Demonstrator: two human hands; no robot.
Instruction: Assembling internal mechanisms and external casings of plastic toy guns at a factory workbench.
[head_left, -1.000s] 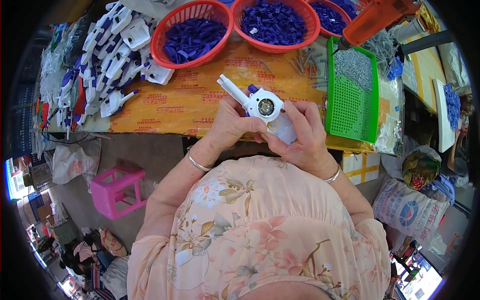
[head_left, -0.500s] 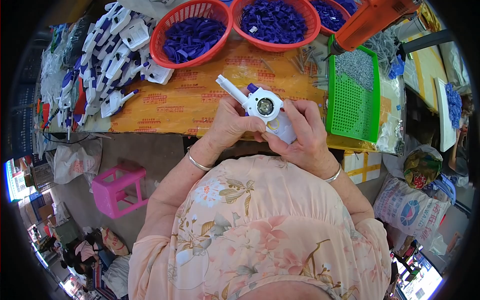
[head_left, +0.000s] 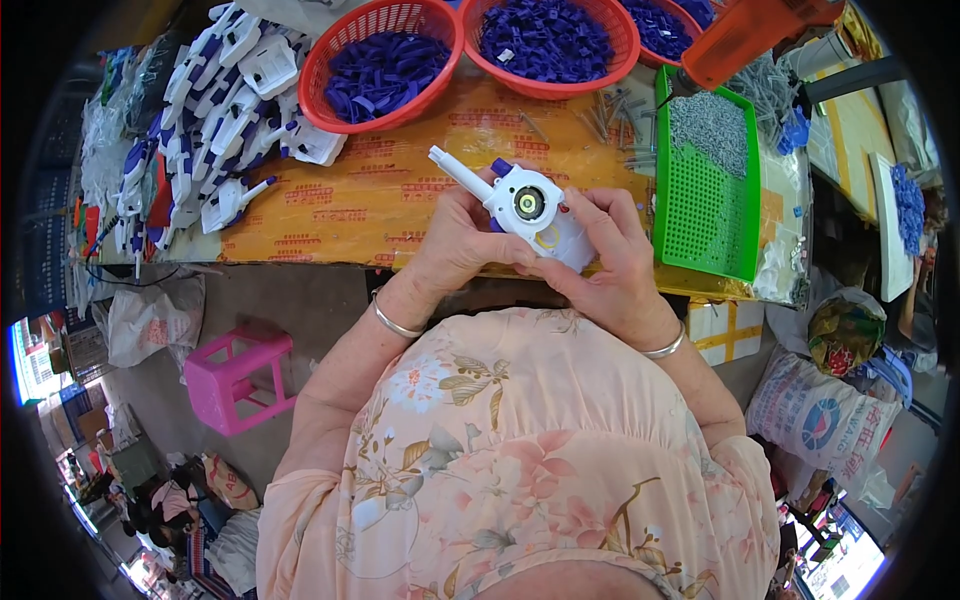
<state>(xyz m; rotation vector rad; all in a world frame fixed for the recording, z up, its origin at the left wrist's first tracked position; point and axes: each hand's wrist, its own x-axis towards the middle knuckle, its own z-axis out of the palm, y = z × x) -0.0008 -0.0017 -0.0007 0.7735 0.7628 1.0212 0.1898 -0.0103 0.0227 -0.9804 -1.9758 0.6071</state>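
Note:
A white plastic housing point(head_left: 519, 191) is held up over the table's near edge, between my two hands. It has a round, dark-ringed centre with a bright spot, a white tube sticking out to the upper left and a purple piece at its top. My left hand point(head_left: 458, 247) is closed on its left side, thumb along the lower edge. My right hand point(head_left: 617, 250) grips its right side, with the fingertips beside a small red spot. A yellow loop shows in its lower part. Its underside and some of my fingertips are hidden.
Red baskets point(head_left: 455, 55) of purple parts stand at the back. White-and-purple assembled pieces point(head_left: 232, 110) are heaped at the left. At the right a green tray point(head_left: 757, 195) holds small screws, with an orange power tool point(head_left: 745, 45) above it. A pink stool point(head_left: 215, 385) stands below left.
The round centre of the housing looks brighter, with a yellowish spot. My right fingers have shifted slightly against the housing's side. Both hands still hold it in nearly the same place.

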